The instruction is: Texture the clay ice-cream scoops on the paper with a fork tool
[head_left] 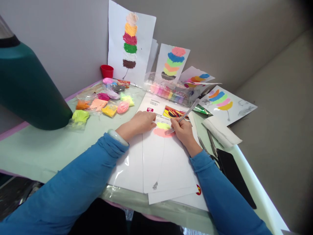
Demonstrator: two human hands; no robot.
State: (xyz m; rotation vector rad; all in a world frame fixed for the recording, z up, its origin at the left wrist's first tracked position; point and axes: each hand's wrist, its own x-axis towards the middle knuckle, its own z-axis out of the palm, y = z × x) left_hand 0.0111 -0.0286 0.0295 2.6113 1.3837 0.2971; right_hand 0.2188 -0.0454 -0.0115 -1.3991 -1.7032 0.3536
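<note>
My right hand (183, 130) is closed around the handle of a metal fork (189, 111). The fork's tines touch a flat pink patch of clay (160, 132) on a white sheet of paper (156, 163). Right above the pink lies a yellow patch (163, 125). My left hand (144, 122) rests at the sheet's left side, beside the coloured patches, its fingers curled; whether anything is under them I cannot make out. A thin pencil line and a small grey scribble show lower on the sheet.
Several bags of coloured clay (110, 109) lie at the left, near a large teal bottle (31, 88) and a red cup (107, 71). Finished layered pictures (144, 39) lean at the back behind a clear clay box (168, 93). Scissors, a tissue (221, 132) and a black phone (233, 173) are at right.
</note>
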